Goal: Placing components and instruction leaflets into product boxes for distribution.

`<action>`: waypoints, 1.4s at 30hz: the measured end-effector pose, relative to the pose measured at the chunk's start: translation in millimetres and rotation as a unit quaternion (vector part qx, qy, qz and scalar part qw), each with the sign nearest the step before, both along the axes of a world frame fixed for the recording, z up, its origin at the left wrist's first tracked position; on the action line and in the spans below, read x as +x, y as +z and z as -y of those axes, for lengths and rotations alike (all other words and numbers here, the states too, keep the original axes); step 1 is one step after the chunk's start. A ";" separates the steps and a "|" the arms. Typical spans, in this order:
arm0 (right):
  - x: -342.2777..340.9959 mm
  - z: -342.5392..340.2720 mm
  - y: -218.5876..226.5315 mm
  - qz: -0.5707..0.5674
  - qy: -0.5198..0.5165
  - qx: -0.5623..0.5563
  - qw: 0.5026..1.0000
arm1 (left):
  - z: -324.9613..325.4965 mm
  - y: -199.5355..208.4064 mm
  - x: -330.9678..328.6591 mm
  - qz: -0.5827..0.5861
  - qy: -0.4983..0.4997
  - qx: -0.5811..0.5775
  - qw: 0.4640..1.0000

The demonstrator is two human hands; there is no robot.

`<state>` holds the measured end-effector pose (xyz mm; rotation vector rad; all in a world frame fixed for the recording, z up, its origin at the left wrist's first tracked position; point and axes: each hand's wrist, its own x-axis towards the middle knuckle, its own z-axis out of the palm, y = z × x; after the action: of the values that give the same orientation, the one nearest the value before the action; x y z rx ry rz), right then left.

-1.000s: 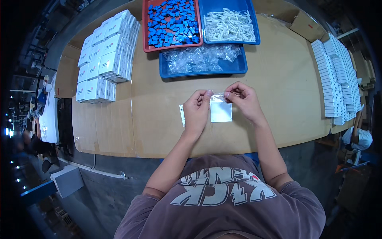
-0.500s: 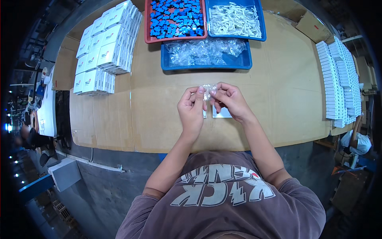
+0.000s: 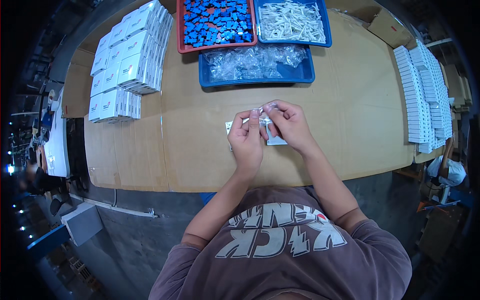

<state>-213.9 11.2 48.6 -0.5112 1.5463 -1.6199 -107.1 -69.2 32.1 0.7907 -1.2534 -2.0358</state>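
My left hand (image 3: 247,139) and my right hand (image 3: 291,124) meet over the middle of the table, both pinching a small clear plastic bag (image 3: 263,118). Thumbs and fingertips of both hands press on the crinkled film. Whether anything lies inside the bag is too small to tell. Beneath my hands, a white box (image 3: 275,140) lies on the cardboard, partly covered by my fingers. Part of a white printed surface also shows just left of my left hand.
Beyond my hands stands a blue tray (image 3: 202,75) of clear bags. Behind it are a red tray (image 3: 181,46) of small blue pieces and another blue tray (image 3: 328,41) of white stick-like pieces. White boxes are stacked left (image 3: 122,65) and right (image 3: 425,95) on the cardboard-covered table (image 3: 200,165).
My hands have turned and shifted slightly on the bag, with the right fingertips now higher. More white surface shows beside my left hand. The whole view has moved a little.
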 end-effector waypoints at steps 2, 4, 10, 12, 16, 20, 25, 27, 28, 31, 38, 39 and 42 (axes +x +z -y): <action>-1.6 0.7 0.0 0.004 -0.015 -0.014 1.000 | 2.3 1.8 -0.3 0.007 0.000 -0.022 1.000; -5.0 -1.5 -3.1 0.009 -0.031 -0.027 0.999 | 4.8 2.5 2.2 0.015 -0.001 -0.044 0.999; -32.3 -15.9 6.4 0.008 -0.087 -0.041 0.995 | 43.0 4.5 18.8 0.041 0.017 -0.028 0.999; -30.9 -17.0 7.4 0.009 -0.070 -0.029 0.997 | 45.3 4.3 20.5 0.036 -0.097 -0.048 0.993; -22.7 -12.0 0.9 0.032 -0.026 -0.030 0.999 | 29.3 15.5 19.1 0.007 -0.158 -0.012 0.987; -18.1 -7.3 7.6 0.044 -0.005 -0.020 0.999 | 27.8 9.1 20.2 0.017 -0.135 -0.006 0.991; -19.1 -5.4 7.8 -0.180 -0.105 0.015 0.978 | 36.0 5.2 21.5 0.058 -0.066 -0.005 0.996; -13.5 -9.1 13.0 -0.287 -0.134 0.049 0.947 | 37.0 9.7 21.6 0.076 -0.046 -0.010 0.996; -9.5 -9.3 11.5 -0.313 -0.084 0.024 0.946 | 36.6 12.0 22.0 0.108 -0.044 -0.042 0.992; 9.8 1.4 16.2 -0.308 -0.029 -0.002 0.951 | 31.9 10.7 22.9 0.135 -0.027 -0.165 0.977; 11.8 3.2 -3.5 -0.123 -0.053 -0.004 0.991 | 28.2 12.3 20.8 0.107 -0.013 -0.351 0.930; 10.5 2.0 -5.2 -0.125 -0.037 0.001 0.991 | 28.4 11.4 21.3 0.105 -0.014 -0.352 0.930; 9.7 2.0 -7.2 -0.159 -0.042 -0.005 0.986 | 27.5 10.8 24.1 0.112 -0.020 -0.349 0.930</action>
<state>-204.2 9.1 41.4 -0.7483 1.8146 -1.6690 -83.0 -96.7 42.8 0.6502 -1.9694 -1.3742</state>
